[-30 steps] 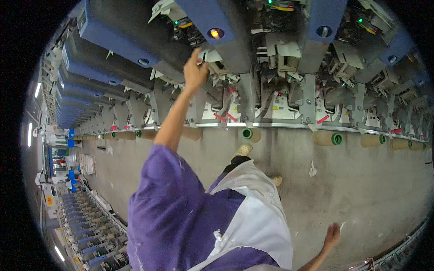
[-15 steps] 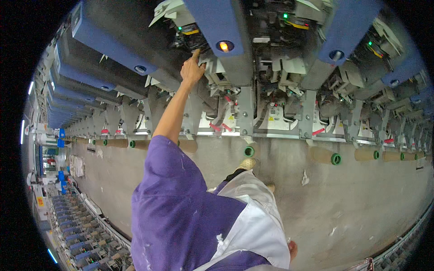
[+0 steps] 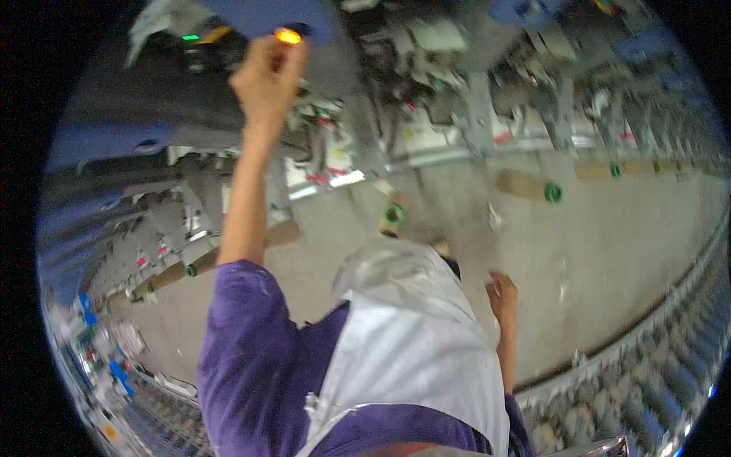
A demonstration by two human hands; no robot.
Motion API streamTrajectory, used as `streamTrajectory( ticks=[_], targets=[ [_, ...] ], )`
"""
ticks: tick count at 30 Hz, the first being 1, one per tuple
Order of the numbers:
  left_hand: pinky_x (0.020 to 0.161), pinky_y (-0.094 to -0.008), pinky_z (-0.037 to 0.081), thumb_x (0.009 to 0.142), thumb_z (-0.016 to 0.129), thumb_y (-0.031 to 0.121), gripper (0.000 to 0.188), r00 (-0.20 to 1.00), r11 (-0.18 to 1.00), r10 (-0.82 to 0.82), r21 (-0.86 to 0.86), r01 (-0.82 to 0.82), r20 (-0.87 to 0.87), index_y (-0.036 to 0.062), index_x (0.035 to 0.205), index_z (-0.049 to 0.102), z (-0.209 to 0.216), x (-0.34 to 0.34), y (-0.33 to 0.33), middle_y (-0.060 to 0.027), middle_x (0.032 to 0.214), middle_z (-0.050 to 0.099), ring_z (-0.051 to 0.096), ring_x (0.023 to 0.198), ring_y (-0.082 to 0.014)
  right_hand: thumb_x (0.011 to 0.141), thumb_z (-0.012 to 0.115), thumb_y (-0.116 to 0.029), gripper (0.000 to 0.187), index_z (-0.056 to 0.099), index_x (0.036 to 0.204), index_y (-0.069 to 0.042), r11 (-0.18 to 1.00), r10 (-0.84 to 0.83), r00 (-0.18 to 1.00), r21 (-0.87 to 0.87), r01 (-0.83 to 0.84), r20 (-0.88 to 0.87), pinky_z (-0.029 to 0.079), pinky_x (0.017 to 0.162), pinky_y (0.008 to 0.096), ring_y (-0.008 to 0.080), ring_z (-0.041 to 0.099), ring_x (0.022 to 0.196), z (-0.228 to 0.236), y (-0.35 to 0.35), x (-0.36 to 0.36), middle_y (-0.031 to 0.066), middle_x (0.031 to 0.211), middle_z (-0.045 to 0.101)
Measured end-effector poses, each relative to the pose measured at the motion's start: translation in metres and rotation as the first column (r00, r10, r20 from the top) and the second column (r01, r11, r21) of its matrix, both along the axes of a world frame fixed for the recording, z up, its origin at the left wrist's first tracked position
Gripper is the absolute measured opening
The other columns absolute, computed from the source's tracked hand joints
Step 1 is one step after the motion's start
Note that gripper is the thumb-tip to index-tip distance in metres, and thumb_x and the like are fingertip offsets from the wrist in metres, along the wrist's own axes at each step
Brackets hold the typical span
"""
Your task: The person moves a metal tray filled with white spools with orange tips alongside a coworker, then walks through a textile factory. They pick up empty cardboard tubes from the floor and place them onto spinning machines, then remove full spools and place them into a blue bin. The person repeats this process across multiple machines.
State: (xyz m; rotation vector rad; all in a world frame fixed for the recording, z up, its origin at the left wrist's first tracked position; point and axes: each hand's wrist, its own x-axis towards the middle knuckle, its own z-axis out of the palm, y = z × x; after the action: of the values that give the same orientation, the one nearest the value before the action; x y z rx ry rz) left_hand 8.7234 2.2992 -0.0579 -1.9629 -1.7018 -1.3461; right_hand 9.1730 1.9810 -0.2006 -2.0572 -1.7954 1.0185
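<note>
Raised in front of the machine row, my left hand [image 3: 270, 76] has its fingers curled in toward the thumb. Its fingertips are right by a glowing orange round light [image 3: 288, 36] on the blue machine housing [image 3: 247, 15]. Whether they touch the light, or pinch something small, the blur does not show. My right hand [image 3: 502, 295] hangs low at my side over the floor, fingers loosely bent and apart, with nothing seen in it.
Brown tubes with green ends, one at the middle [image 3: 394, 215] and another [image 3: 553, 193] farther right, stick out along the machines' lower edge. A small green light [image 3: 190, 37] glows at the upper left. Another machine row [image 3: 624, 381] lines the lower right.
My left hand has gone from pointing below the machine head to curled fingers at the orange light. My right hand has come farther into view. The view has shifted and turned.
</note>
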Motion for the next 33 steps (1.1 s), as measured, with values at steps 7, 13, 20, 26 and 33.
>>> streamTrajectory(
  ticks=[7, 13, 20, 26, 33],
  targets=[
    [0.055, -0.041, 0.049, 0.084, 0.058, 0.026, 0.015, 0.725, 0.947, 0.271, 0.042, -0.317, -0.633, 0.0133, 0.092, 0.055, 0.031, 0.017, 0.006, -0.0092, 0.076, 0.063, 0.062, 0.064, -0.0332, 0.081, 0.062, -0.004, 0.025, 0.06, 0.106, -0.001, 0.968, -0.251, 0.948, -0.034, 0.249, -0.197, 0.052, 0.07, 0.0334, 0.0248, 0.064, 0.081, -0.015, -0.033, 0.024, 0.0162, 0.102, 0.063],
    [0.058, -0.0304, 0.05, 0.091, 0.055, 0.022, 0.033, 0.687, 0.981, 0.084, -0.181, 0.071, 0.722, -0.0008, 0.113, 0.045, -0.005, 0.048, -0.023, -0.0112, 0.092, 0.059, 0.064, 0.078, -0.021, 0.083, 0.062, -0.007, 0.024, 0.06, 0.106, -0.002, 0.954, -0.298, 0.907, -0.119, 0.274, -0.297, 0.052, 0.07, 0.0326, 0.0231, 0.064, 0.082, -0.061, -0.087, 0.11, 0.0155, 0.101, 0.063],
    [0.06, -0.0224, 0.042, 0.093, 0.055, 0.017, 0.016, 0.658, 0.88, 0.111, -0.381, 0.283, 0.745, 0.0044, 0.101, 0.055, -0.072, 0.309, -0.133, -0.0018, 0.08, 0.054, 0.052, 0.07, -0.0094, 0.079, 0.063, 0.004, 0.028, 0.061, 0.105, -0.002, 0.827, -0.56, 0.793, -0.102, 0.553, -0.241, 0.052, 0.075, 0.029, 0.0192, 0.064, 0.087, -0.04, -0.148, 0.289, 0.0122, 0.101, 0.065],
    [0.068, -0.0341, 0.05, 0.078, 0.06, 0.004, 0.014, 0.504, 0.19, -0.659, -0.526, 0.829, 0.558, 0.0003, 0.092, 0.061, -0.096, 0.535, -0.203, -0.0138, 0.082, 0.063, 0.062, 0.074, -0.0247, 0.083, 0.06, -0.002, 0.028, 0.059, 0.11, -0.005, 0.67, -0.645, 0.73, 0.29, 0.683, -0.228, 0.052, 0.076, 0.0303, 0.0166, 0.064, 0.088, 0.012, -0.048, 0.411, 0.0079, 0.098, 0.065],
    [0.063, -0.0375, 0.052, 0.079, 0.063, 0.014, 0.019, 0.071, -0.24, -0.903, -0.634, 0.735, 0.424, 0.0106, 0.098, 0.065, -0.14, 0.705, -0.174, -0.0107, 0.086, 0.067, 0.065, 0.075, -0.0283, 0.086, 0.061, -0.019, 0.028, 0.059, 0.11, -0.005, 0.71, -0.539, 0.588, 0.051, 0.702, -0.603, 0.046, 0.08, 0.0295, 0.0155, 0.059, 0.091, -0.114, -0.005, 0.455, 0.0082, 0.101, 0.063]
  ],
)
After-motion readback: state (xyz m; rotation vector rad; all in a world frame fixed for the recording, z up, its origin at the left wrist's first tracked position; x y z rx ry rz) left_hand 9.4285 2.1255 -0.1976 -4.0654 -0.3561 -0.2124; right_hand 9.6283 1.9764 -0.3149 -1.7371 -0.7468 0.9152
